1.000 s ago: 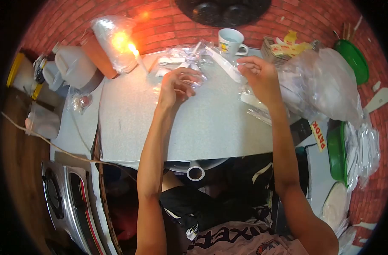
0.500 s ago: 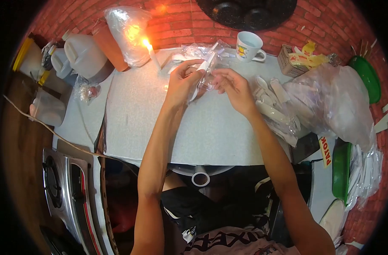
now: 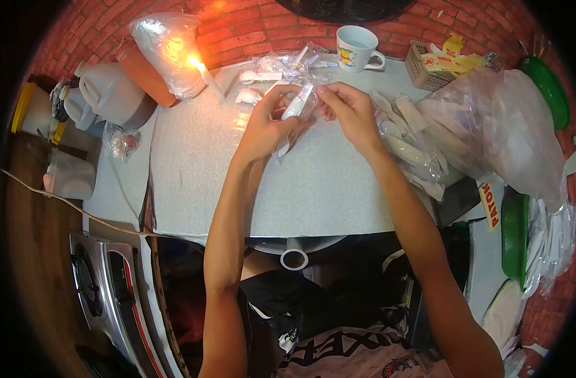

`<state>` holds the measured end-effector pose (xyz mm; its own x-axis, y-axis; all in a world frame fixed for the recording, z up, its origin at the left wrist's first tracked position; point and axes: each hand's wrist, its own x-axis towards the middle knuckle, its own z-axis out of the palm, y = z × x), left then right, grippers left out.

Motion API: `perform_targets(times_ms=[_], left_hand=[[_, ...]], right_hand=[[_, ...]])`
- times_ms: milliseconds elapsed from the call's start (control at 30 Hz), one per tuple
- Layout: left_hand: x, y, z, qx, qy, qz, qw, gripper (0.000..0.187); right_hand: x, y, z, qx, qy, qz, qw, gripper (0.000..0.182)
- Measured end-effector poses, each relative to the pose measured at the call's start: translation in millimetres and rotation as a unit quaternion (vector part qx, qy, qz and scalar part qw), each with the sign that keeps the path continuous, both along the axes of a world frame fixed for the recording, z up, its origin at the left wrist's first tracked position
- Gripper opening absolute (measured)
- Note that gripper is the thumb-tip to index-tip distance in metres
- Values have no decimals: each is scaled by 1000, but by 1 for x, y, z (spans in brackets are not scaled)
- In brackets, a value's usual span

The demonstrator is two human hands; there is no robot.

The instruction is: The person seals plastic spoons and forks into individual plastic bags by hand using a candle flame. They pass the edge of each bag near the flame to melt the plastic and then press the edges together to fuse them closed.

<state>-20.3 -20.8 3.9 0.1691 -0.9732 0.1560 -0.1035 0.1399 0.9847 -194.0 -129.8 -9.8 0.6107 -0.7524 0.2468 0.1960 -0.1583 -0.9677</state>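
My left hand (image 3: 266, 126) is closed around a white plastic spoon (image 3: 297, 106) in a clear plastic wrapper, its handle end pointing up and away from me. At the upper end of the wrapper (image 3: 314, 94), my right hand (image 3: 353, 113) has its thumb and forefinger pinched together on the clear film. Just behind both hands lies a pile of wrapped white utensils (image 3: 261, 76) on the pale table (image 3: 200, 170). A lit candle (image 3: 210, 83) stands tilted to the left of that pile, its flame level with a bulging clear bag (image 3: 168, 53).
Behind the hands stands a printed mug (image 3: 356, 47), with a small basket (image 3: 420, 66) farther right. Loose white spoons (image 3: 401, 129) and a large plastic bag (image 3: 489, 129) cover the right side. Jugs (image 3: 118, 91) stand left, and a gas stove (image 3: 105, 271) sits at lower left.
The camera view has shifted slightly. My right hand has come to the wrapper's upper end, and its fingers now look more pinched. My left hand still holds the wrapped spoon.
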Motion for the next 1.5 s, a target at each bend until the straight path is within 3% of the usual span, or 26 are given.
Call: perform_targets(times_ms=[67,133,233,400,667,800,867,1067,1200,1233,1367,1500], left_hand=[[0,1,1,8,12,-3,1000,41],[0,-1,1,42,96,1,994,31],[4,-2,-4,41,31,0,999,28],[-2,-3,-3,-6,25,44,999,32],[-2,-3,-1,-18,-5,54,998,37],[-6,2,10,-2,86,45,995,35],[-6,3,14,20,133,42,990,35],[1,2,7,24,206,-24,978,34],[-6,3,10,68,331,-64,939,40],[-8,3,9,74,372,-80,922,45],[-16,4,12,92,374,-59,921,57],[-23,8,18,125,367,-62,920,67]], right_hand=[[1,2,1,-9,-1,4,1000,24],[4,6,0,-34,2,18,999,25],[5,9,1,-59,20,26,998,27],[4,4,-1,-63,64,18,996,32],[4,3,2,32,5,2,999,30],[0,1,0,72,-47,55,995,26],[1,6,2,-8,5,31,999,27],[7,20,8,-15,18,35,999,26],[14,24,-2,-52,-22,40,998,27],[14,26,-1,-109,-12,3,994,27],[13,39,15,-249,2,-100,963,26],[12,41,16,-324,24,-116,938,21]])
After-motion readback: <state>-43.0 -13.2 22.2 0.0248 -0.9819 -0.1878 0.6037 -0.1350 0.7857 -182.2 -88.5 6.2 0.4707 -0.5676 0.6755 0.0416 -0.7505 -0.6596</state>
